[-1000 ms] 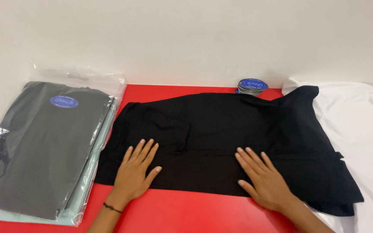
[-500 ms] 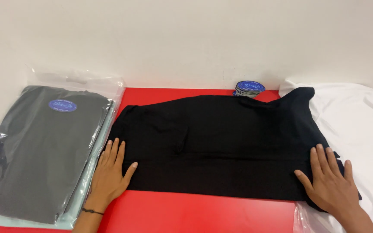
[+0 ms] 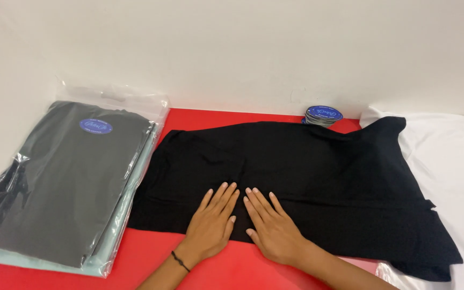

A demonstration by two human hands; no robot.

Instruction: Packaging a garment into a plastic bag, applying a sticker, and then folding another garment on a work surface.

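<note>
Red table [image 3: 200, 115] – left hand [image 3: 210, 228], right hand [image 3: 272, 231] flat, fingers spread, side by side at black garment's [image 3: 307, 172] near edge.

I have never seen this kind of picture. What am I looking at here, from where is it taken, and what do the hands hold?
There is no machine: a person works with two bare hands. The one picture comes from a camera on that person's head, looking down. On the red table lies a spread black garment. The left hand and the right hand lie flat on it, side by side, fingers open; they press, they grip nothing. At the left are clear bags of folded dark clothes. By the wall sits a stack of round blue labels. At the right lies white cloth.
</note>
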